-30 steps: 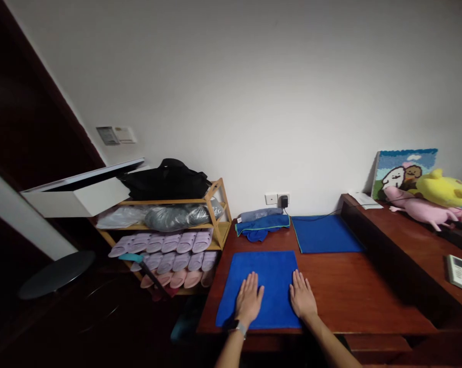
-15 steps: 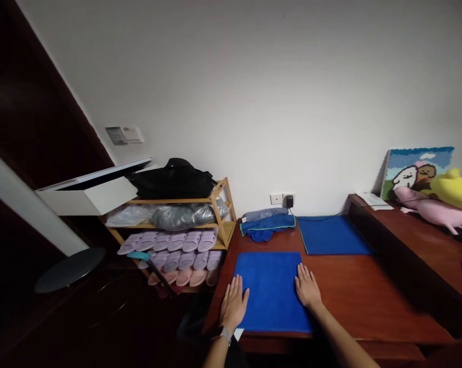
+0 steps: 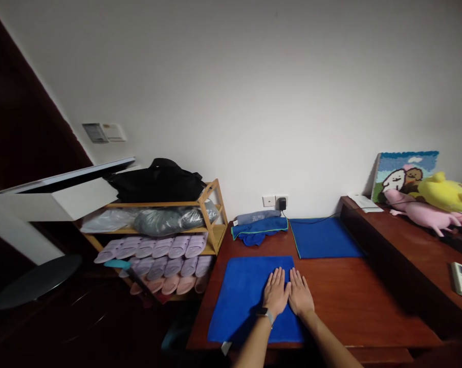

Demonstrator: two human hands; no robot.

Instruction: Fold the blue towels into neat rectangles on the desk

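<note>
Count three rows of slippers (image 3: 177, 246) in left rack (image 3: 217, 242). Rests left hand (image 3: 277, 295) on near cloth (image 3: 238, 296), right hand (image 3: 301, 297) across its edge (grips unclosed).

Matt blue cloth (image 3: 242, 286) covers part of a faintly glossy wooden table (image 3: 361, 296); crinkled plastic wrapping (image 3: 157, 221) shines at ten o'clock, matt yellow plush (image 3: 441, 193) at two.

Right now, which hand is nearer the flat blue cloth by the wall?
Right. The right hand lies in front of the wall-side cloth, near its left corner; the left hand is farther left, on the nearer cloth.
</note>
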